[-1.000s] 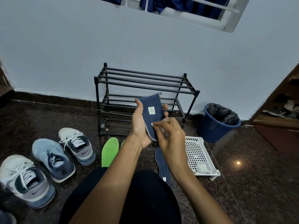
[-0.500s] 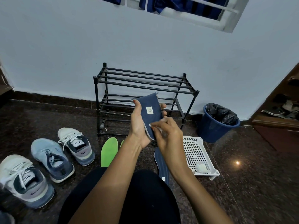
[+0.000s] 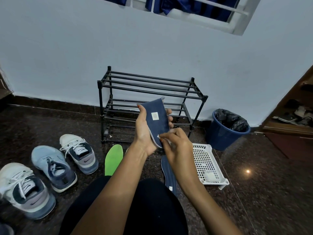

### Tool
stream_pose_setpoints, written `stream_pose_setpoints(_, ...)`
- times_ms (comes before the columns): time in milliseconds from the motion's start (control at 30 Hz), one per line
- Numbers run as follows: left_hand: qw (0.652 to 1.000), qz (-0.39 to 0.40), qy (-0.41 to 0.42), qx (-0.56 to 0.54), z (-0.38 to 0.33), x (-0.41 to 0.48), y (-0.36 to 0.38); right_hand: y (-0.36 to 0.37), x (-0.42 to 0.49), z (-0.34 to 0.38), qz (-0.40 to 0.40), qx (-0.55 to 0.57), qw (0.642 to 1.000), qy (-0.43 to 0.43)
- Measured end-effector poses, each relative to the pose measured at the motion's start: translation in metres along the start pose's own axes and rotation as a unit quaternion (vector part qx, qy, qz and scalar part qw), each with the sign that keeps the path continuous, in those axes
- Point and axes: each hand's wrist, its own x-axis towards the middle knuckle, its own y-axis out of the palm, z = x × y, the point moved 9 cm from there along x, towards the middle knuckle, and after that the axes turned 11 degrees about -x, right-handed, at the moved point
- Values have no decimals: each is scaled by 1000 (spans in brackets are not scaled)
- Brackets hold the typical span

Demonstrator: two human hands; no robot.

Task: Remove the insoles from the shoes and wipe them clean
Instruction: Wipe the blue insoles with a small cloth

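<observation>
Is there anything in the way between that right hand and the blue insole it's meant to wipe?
Nothing visible stands between them. The left hand holds the blue insole up, and the right hand pinches a small white wipe that touches the insole's lower end.

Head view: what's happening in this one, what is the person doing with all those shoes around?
A person sitting on the floor is cleaning insoles. The left hand holds a dark blue insole upright, and the right hand pinches a white wipe against its lower end. A second blue insole and a green insole lie on the floor in front of the person. Three sneakers stand to the left, and a white basket sits to the right.
</observation>
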Motion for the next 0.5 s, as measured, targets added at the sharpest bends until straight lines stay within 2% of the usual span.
stream_pose_setpoints(167,1000,-5,30,-9,-8,2,-2,5,-5,4,18,48,999,1)
stream_pose_setpoints(500,1000,-14,14,0,-4,3,-4,1,1,-5,-6,-8,1000,20)
